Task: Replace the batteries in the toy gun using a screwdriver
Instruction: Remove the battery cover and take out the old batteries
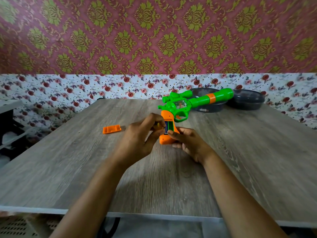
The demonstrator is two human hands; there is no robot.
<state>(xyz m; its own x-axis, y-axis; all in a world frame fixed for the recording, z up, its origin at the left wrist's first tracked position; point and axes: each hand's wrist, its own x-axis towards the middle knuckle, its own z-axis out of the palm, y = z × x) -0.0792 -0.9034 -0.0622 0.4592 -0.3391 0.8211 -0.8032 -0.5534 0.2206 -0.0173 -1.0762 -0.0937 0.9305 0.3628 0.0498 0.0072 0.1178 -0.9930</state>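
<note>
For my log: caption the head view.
Right hand holds toy gun, left hand at its open battery compartment; orange cover on table.

Toy gun [197, 102] showing smooth glossy plastic, green and orange, clear window in side. Loose orange cover [111, 129] looking like same plastic, duller. Table [171, 177] showing grey wood grain, matt, smooth. Two dark bowls [247, 100] gleaming faintly, plastic-looking. Wall [154, 31] wearing patterned paper, slight sheen; floral sheet [68, 90] below looking matt.
</note>
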